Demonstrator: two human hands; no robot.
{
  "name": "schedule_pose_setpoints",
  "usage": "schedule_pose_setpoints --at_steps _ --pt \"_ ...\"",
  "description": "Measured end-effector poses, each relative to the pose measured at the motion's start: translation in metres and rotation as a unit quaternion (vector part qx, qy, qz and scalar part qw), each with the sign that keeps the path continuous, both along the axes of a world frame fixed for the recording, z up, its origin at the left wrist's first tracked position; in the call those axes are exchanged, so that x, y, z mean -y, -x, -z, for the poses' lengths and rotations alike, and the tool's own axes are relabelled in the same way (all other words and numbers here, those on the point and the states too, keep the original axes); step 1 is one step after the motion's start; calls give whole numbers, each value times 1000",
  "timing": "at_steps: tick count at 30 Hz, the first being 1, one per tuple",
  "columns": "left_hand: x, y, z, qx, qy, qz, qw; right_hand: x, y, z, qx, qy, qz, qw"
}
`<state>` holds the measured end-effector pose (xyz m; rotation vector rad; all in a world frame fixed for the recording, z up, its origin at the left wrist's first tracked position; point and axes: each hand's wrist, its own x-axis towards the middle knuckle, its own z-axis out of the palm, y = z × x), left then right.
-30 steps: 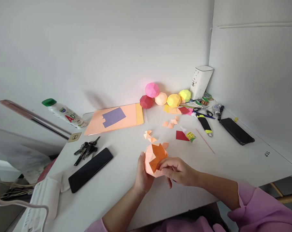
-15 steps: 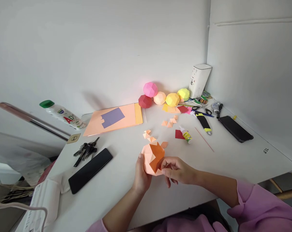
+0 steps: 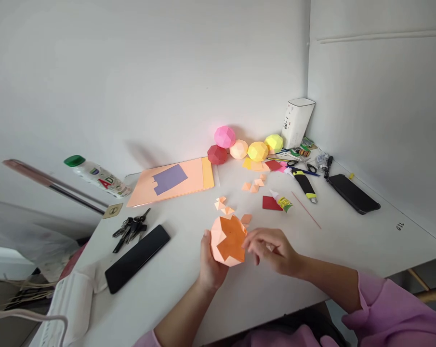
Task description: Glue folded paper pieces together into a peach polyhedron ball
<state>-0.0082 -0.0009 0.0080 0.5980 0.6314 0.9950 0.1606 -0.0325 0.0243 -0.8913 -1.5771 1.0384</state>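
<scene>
My left hand (image 3: 212,270) cups a faceted, peach-orange paper ball (image 3: 218,236) from its left side and below, thumb up along its edge. A jagged opening in the ball faces up and right, showing a deeper orange inside. My right hand (image 3: 271,248) is at the ball's right rim, fingers loosely curved and apart, with nothing visible in them; whether the fingertips touch the rim I cannot tell. Small folded peach paper pieces (image 3: 227,210) lie just beyond the ball, and another peach piece (image 3: 246,219) is partly hidden behind it.
Finished paper balls (image 3: 257,151) line the wall. To the right are a glue bottle (image 3: 284,203), red paper (image 3: 271,203), a cutter (image 3: 304,185), a thin stick (image 3: 306,210) and a black phone (image 3: 353,193). Keys (image 3: 131,229), another phone (image 3: 137,259) and paper sheets (image 3: 194,180) lie left.
My right hand has drawn slightly back from the ball's lower rim, its fingers loosening. The ball has turned in my left hand, so its opening shows wider.
</scene>
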Motion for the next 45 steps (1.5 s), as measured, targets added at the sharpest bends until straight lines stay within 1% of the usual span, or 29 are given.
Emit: schedule_pose_setpoints --at_steps 1,2,4,5,6,8,10,12,14,16,18,20,23,30,32,35,36,37,38,41,42,43,45 --pt "-1 0 -1 10 13 -12 1000 -2 -2 -1 -2 -27 55 998" --pt "-1 0 -2 23 23 -21 999 -4 -4 -2 -1 -38 115 993" --pt "-2 0 -3 59 37 -21 997 -10 -8 -1 12 -18 217 976" --pt "-2 0 -4 77 41 -16 996 -12 -10 1 22 3 245 969" --pt "-2 0 -5 94 44 -11 995 -15 -10 3 32 22 258 965" --pt "-2 -1 -8 115 49 -8 992 -18 -11 9 58 36 240 968" --pt "-2 -1 -10 124 56 -9 991 -19 -10 14 83 41 196 976" --pt "-3 0 -11 125 68 -6 990 -19 -8 18 86 79 147 982" --pt "-4 1 -11 122 82 -5 989 -20 -8 21 47 130 96 986" --pt "-5 2 -10 120 92 -1 989 -23 -8 23 -28 171 34 984" --pt "-5 3 -9 118 93 5 989 -27 -10 23 -94 197 -29 975" --pt "-6 4 -8 116 88 13 989 -31 -12 23 -129 215 -72 965" --pt "-5 3 -8 118 79 11 990 -35 -15 22 -153 235 -91 956" --pt "-4 2 -11 102 71 21 992 -36 -16 19 -221 279 -89 930" --pt "-3 2 -9 90 70 24 993 -37 -19 18 -233 264 -75 933" --pt "-2 1 -6 63 59 34 996 -37 -27 13 -226 207 -25 952" --pt "-1 1 -5 54 49 42 996 -36 -29 9 -220 186 -21 957" --pt "-1 0 -4 45 34 50 997 -34 -30 6 -211 170 -30 962" --pt "0 -1 -4 34 16 58 998 -30 -30 2 -200 158 -56 965" --pt "1 -2 -4 -4 -28 75 997 -17 -23 -5 -155 123 -152 968" --pt "1 -3 -4 -9 -39 85 996 -13 -19 -5 -143 107 -158 971" --pt "2 -4 -5 -9 -49 100 994 -9 -14 -4 -128 84 -149 977" --pt "3 -5 -7 -3 -69 133 989 -4 -5 1 -95 51 -103 989"
